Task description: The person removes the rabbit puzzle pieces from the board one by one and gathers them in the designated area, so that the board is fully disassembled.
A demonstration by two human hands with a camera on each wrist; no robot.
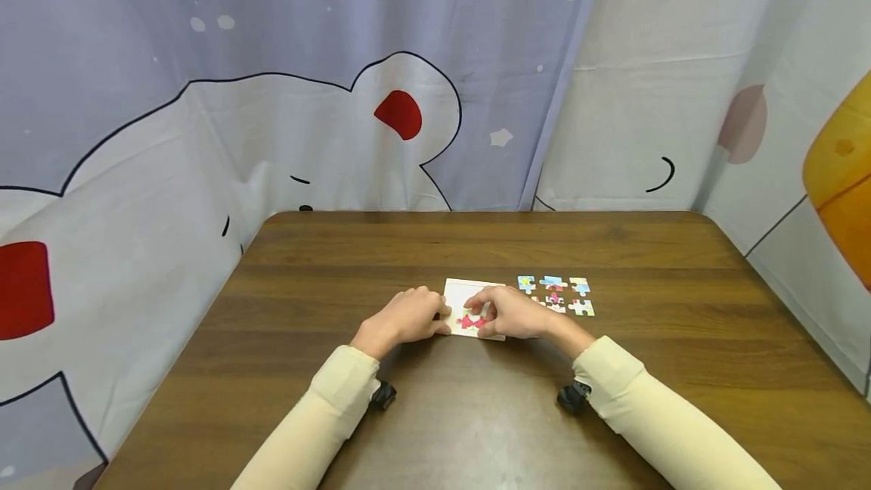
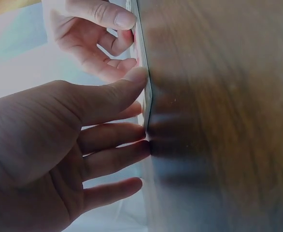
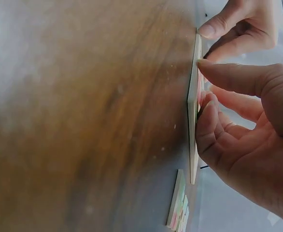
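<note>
A shallow white puzzle tray [image 1: 457, 291] lies flat on the table. My left hand [image 1: 410, 316] rests at its left edge, the thumb by the near corner and the other fingers fairly straight, as the left wrist view [image 2: 40, 130] shows. Inside the tray's near part sits a patch of red and white jigsaw puzzle piece [image 1: 469, 320], partly covered by my right hand [image 1: 515, 314]. The right hand's thumb and bent fingers pinch at the piece, low over the tray; in the right wrist view the thumb [image 3: 238, 77] meets the tray's near edge.
Several loose jigsaw pieces [image 1: 581, 308] lie in rows on the brown wooden table [image 1: 340, 248], just right of the tray, the nearest ones partly hidden by the right hand. A patterned curtain [image 1: 272, 150] hangs behind the table's far edge.
</note>
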